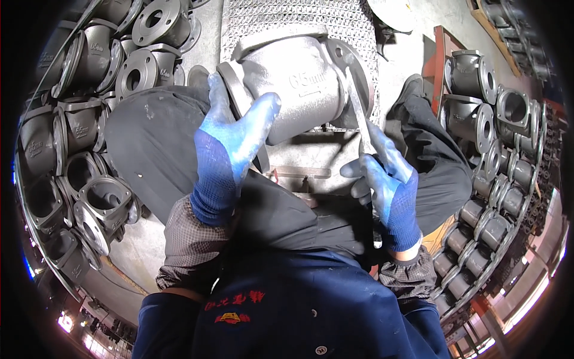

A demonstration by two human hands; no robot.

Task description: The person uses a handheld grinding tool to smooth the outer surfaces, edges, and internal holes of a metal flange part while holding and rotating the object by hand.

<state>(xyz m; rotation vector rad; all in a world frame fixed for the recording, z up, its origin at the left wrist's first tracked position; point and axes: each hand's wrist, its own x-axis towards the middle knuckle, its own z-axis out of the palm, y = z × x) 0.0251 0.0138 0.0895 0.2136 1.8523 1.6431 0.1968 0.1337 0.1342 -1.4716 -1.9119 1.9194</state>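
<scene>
A grey cast-metal valve body (pixel 290 99) with round flanges at both ends lies on its side in front of me, raised lettering on its wall. My left hand (pixel 230 140), in a blue coated glove, straddles its left flange, thumb on the body side and fingers on the outer side. In my right hand (pixel 391 188), also gloved, is a long, narrow metal file (pixel 360 113), its upper end against or just in front of the right flange. I cannot tell whether that end touches the casting. The file's middle is hidden by my fingers.
Beyond the casting stretches a metal mesh mat (pixel 287 15). Similar flanged castings (pixel 81 125) are stacked at the left, with more castings (pixel 469 113) in rows at the right. A red metal frame (pixel 440 66) stands near the right stack. My bent knees flank the work.
</scene>
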